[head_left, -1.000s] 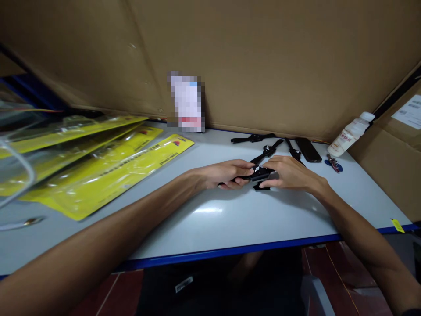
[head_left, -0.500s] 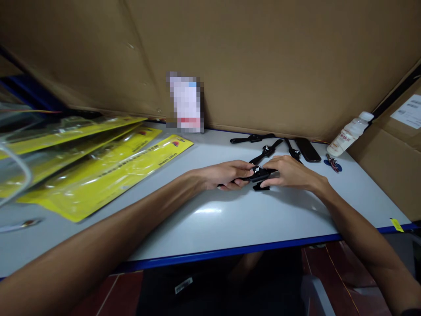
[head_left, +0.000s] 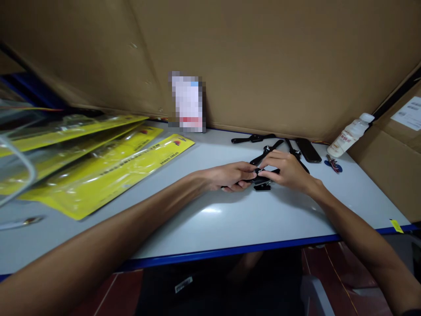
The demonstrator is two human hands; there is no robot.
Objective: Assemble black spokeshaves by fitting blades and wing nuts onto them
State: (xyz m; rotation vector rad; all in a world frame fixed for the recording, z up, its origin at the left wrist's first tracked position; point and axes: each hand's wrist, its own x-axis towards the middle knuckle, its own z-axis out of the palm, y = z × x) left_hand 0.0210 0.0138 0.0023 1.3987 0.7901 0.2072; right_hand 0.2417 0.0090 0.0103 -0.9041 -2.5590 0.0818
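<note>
My left hand (head_left: 232,175) is closed around one handle of a black spokeshave (head_left: 261,179), held low over the table. My right hand (head_left: 284,171) reaches over its middle. The thumb and index finger are bent together in a pinch at the spokeshave's body, and they hide the small part they touch. Just below it is a small black piece (head_left: 262,187), partly covered. Behind my hands lie more black spokeshaves: one at the back (head_left: 253,138), one slanted (head_left: 267,151) and one (head_left: 296,153) beyond my right hand.
Yellow cards in clear plastic packaging (head_left: 144,171) spread over the left side. A phone (head_left: 308,150), a small blue item with keys (head_left: 333,164) and a white bottle (head_left: 350,136) are at the back right. Cardboard (head_left: 263,66) walls the back. A blue edge (head_left: 223,253) runs along the front.
My right hand has shifted from the spokeshave's right handle to its middle, its thumb and index finger now over the bright part there. My left hand keeps its grip.
</note>
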